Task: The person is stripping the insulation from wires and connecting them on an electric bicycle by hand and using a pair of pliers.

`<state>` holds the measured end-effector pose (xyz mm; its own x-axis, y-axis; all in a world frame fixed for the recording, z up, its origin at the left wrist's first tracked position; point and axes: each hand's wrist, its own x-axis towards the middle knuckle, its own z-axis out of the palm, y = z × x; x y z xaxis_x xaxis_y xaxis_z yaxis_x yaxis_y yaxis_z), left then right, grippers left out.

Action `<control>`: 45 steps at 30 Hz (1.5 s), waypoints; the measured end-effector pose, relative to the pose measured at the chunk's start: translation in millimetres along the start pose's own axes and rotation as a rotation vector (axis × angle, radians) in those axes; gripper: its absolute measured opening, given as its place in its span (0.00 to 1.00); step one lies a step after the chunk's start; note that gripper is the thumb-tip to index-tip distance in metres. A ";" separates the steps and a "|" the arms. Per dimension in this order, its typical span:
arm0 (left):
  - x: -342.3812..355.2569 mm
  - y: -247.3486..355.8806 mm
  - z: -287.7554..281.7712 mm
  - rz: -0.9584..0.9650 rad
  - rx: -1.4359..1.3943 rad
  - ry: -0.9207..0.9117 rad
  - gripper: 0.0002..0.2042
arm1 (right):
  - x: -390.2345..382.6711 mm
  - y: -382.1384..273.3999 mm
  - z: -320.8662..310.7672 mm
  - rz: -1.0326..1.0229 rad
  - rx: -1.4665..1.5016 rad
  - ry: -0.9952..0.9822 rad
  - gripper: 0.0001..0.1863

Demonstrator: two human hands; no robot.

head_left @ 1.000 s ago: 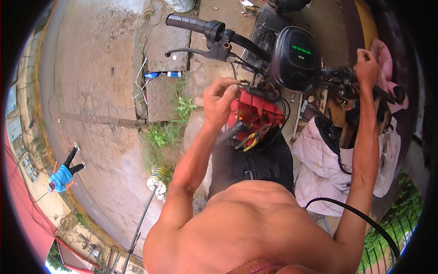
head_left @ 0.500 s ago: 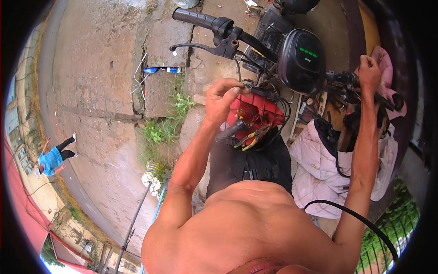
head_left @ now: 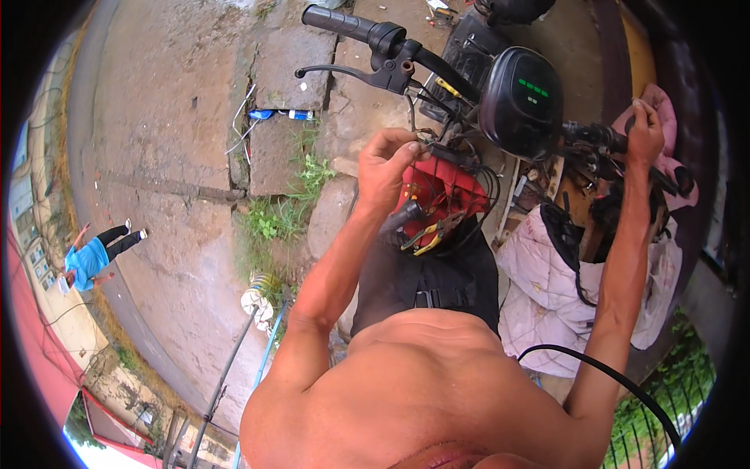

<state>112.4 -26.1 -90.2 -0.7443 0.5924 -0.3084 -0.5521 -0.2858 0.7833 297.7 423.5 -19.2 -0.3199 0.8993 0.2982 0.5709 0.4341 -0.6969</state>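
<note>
Before me stands an electric two-wheeler with a black display housing showing green lights. My left hand is closed, its thumb and forefinger pinching a thin wire beside the black wiring under the display. Below it, a red cloth-like thing sits in a dark wire basket, with yellow-handled pliers lying on top. My right hand is at the right handlebar, fingertips pressed together; what they hold, if anything, is too small to tell. The left handlebar grip and brake lever are untouched.
A pale pink quilted cover drapes at the right, and a black cable arcs in front of my right arm. Weeds grow between the paving slabs on the left. Further off, a person in a blue shirt walks along the road.
The view has shifted slightly, and the handlebar sits a little further up and right in it. Both hands keep their pinched pose at the same places. The distant person has taken a step.
</note>
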 end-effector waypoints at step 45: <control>13.8 9.2 -9.3 -0.468 -0.040 -0.070 0.09 | -241.1 -151.4 117.2 0.849 0.972 -1.132 0.09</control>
<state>93.6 -27.6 -92.3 -0.3863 0.7131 -0.5851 -0.8370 -0.0045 0.5471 199.8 134.8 -62.0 -0.7713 0.1754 -0.6118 0.3536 -0.6811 -0.6411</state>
